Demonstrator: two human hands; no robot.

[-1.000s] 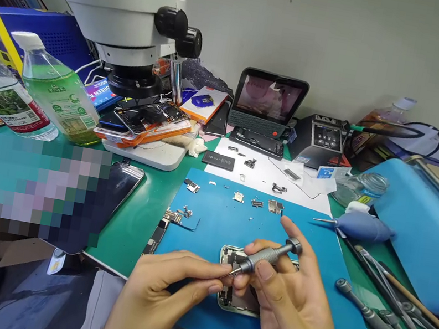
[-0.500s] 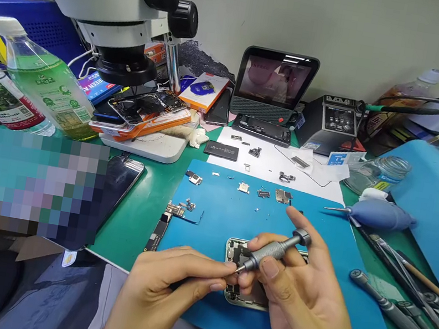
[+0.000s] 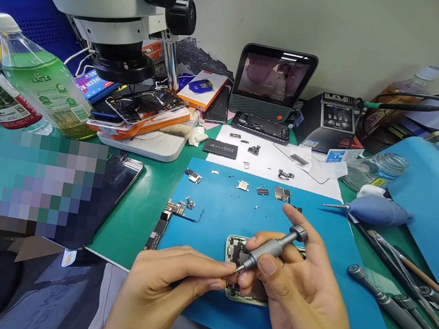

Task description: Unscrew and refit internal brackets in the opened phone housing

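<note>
My right hand [image 3: 303, 291] grips a grey precision screwdriver [image 3: 268, 251] with a knurled handle, tilted so its tip points down to the left. The fingertips of my left hand [image 3: 177, 286] are pinched together right at the screwdriver's tip; whatever lies between them is too small or hidden to make out. Below both hands lies an opened phone frame [image 3: 235, 248], partly covered by the fingers. It rests on a blue mat [image 3: 197, 318]. Farther up the mat are small phone parts, among them a metal shield plate [image 3: 243, 185] and a long circuit board [image 3: 158, 230].
A microscope [image 3: 128, 31] overhangs the back left, with bottles [image 3: 43, 84] beside it. White paper [image 3: 219, 164] behind the mat carries a phone battery [image 3: 220, 149] and small parts. On the right lie a blue air blower [image 3: 380, 211] and several screwdrivers [image 3: 385, 304].
The whole view has shifted very slightly. Both hands and the screwdriver keep nearly the same pose, with the tip still at the left fingertips.
</note>
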